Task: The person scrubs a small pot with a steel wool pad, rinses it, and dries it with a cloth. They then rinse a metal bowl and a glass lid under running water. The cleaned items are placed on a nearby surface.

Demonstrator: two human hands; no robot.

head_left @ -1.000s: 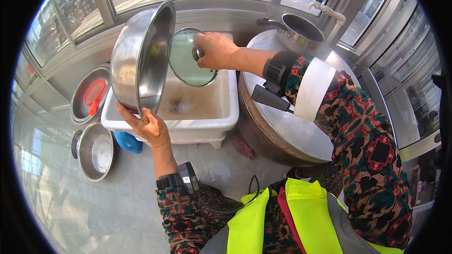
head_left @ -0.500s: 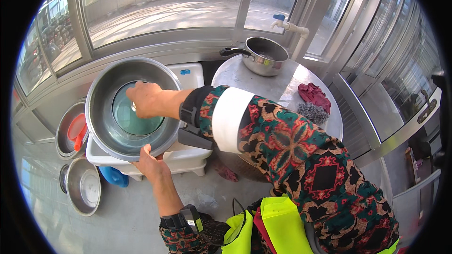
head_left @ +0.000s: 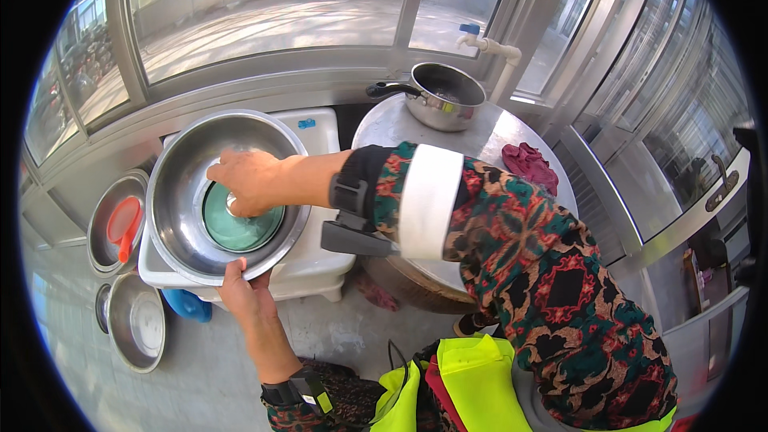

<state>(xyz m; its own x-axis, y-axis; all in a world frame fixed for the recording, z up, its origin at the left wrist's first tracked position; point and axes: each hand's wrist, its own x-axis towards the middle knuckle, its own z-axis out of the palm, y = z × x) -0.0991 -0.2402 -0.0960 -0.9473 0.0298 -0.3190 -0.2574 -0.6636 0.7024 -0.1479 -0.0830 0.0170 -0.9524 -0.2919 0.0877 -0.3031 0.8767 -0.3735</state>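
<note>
A steel basin (head_left: 172, 192) rests over a white plastic stand (head_left: 326, 152), in front of me to the left. My left hand (head_left: 248, 292) grips its near rim, with the thumb over the edge and the fingers underneath. Inside the basin lies a greenish round glass lid (head_left: 240, 230) with a thin metal rim. My right hand (head_left: 250, 180) reaches in over the lid, its fingers curled down at a small shiny part that looks like the knob. The palm hides part of the lid.
A steel saucepan (head_left: 445, 116) and a dark red cloth (head_left: 528, 164) sit on a round metal table (head_left: 384, 128). At left are a bowl with a red plastic ladle (head_left: 124, 224), another steel bowl (head_left: 138, 324) and a blue item (head_left: 187, 304). A tap (head_left: 488, 46) stands behind.
The basin has shifted slightly toward me and right against the stand, with my left hand still on its rim. My right hand stays at the lid. My sleeve now covers the grey scrubber.
</note>
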